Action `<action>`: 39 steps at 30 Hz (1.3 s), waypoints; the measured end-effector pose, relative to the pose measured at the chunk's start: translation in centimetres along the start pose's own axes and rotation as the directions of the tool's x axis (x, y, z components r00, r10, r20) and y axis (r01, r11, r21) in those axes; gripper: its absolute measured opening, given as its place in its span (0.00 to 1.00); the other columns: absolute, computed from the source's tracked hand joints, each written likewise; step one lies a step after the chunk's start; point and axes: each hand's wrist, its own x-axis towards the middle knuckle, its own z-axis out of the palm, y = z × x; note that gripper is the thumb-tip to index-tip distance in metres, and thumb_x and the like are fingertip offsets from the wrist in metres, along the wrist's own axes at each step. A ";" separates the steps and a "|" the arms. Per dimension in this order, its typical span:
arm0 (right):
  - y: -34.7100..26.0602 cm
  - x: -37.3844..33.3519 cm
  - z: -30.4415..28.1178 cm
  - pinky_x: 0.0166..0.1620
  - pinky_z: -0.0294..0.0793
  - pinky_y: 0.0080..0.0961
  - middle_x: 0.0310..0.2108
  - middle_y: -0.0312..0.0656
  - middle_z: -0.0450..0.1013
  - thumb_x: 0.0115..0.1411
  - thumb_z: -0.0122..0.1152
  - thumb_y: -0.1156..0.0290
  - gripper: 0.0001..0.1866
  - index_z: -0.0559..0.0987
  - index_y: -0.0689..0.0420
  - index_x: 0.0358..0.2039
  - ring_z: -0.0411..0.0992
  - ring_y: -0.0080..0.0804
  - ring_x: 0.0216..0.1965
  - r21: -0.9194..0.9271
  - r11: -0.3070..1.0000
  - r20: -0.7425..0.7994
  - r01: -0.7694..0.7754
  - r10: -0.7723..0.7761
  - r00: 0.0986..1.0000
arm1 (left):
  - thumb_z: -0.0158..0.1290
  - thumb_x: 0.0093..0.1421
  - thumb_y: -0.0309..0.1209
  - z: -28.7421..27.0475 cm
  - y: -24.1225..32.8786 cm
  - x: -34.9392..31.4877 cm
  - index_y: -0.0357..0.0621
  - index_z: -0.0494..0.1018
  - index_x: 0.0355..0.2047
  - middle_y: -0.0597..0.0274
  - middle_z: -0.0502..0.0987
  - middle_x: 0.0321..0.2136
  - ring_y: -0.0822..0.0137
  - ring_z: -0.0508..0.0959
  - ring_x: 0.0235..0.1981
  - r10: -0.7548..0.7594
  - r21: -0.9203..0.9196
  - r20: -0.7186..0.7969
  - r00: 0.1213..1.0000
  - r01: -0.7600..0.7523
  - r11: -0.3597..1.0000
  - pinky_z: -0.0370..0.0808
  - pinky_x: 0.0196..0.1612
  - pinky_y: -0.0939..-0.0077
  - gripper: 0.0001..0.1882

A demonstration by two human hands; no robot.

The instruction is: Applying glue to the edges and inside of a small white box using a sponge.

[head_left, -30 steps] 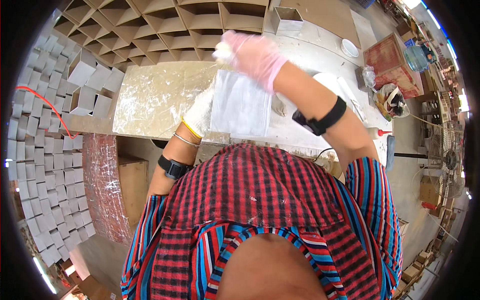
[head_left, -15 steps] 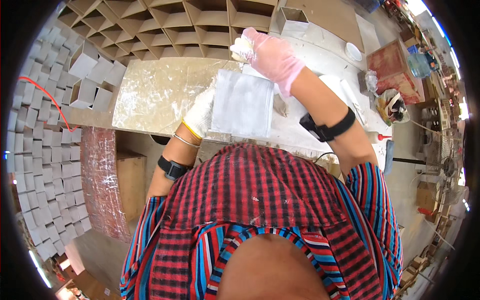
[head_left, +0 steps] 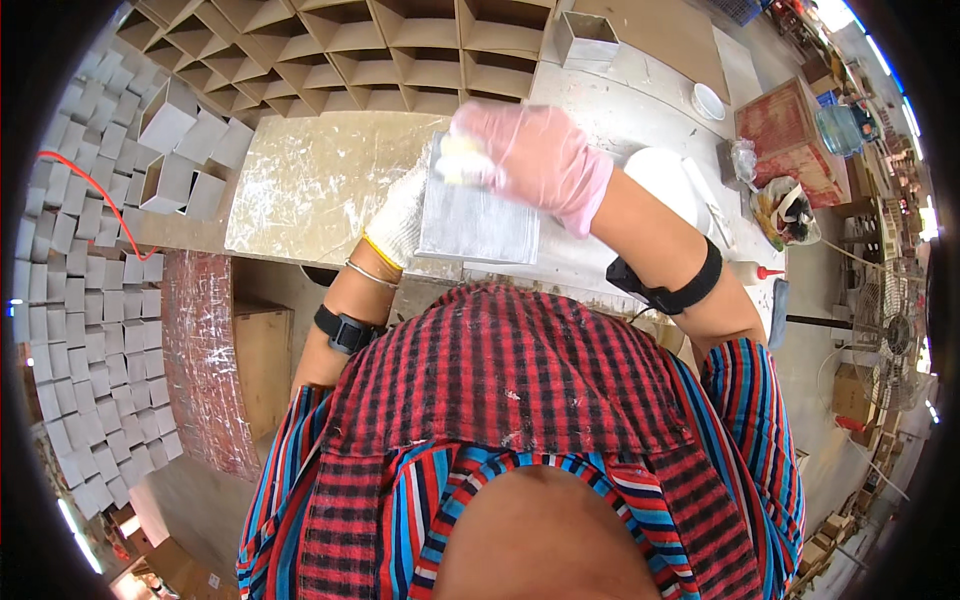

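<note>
In a white knit glove, my left hand (head_left: 402, 212) grips a grey square box (head_left: 480, 230) along its left side; part of its fingers is hidden. The box's upper face has streaky whitish-grey marks. My right hand (head_left: 545, 165), in a thin pink see-through glove, is closed on a white and yellowish wad (head_left: 464, 164), perhaps a sponge or folded cloth, blurred by motion. That wad lies over the far part of the box face, seemingly against it.
A brown cardboard divider grid (head_left: 420, 60) stands behind the worktable (head_left: 310, 185). Farther right are an open grey box (head_left: 588, 40), a white cup (head_left: 707, 101), a white round item (head_left: 658, 180) and a red-tipped bottle (head_left: 757, 273). Stacked grey boxes (head_left: 85, 350) fill the left.
My right hand has come nearer and down with the wad, from beyond the box's far edge onto its face. The box has shifted slightly left and away; my left hand still holds it.
</note>
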 end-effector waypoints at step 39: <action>3.3 -6.2 2.8 0.39 0.74 0.32 0.32 0.46 0.75 0.53 0.58 0.52 0.23 0.72 0.56 0.42 0.74 0.42 0.36 0.112 0.857 -0.218 -0.502 0.514 0.829 | 0.42 0.64 0.38 -2.2 -0.5 -0.3 0.38 0.66 0.52 0.57 0.73 0.47 0.64 0.73 0.46 0.115 0.103 -0.174 0.978 -0.098 0.990 0.72 0.48 0.71 0.21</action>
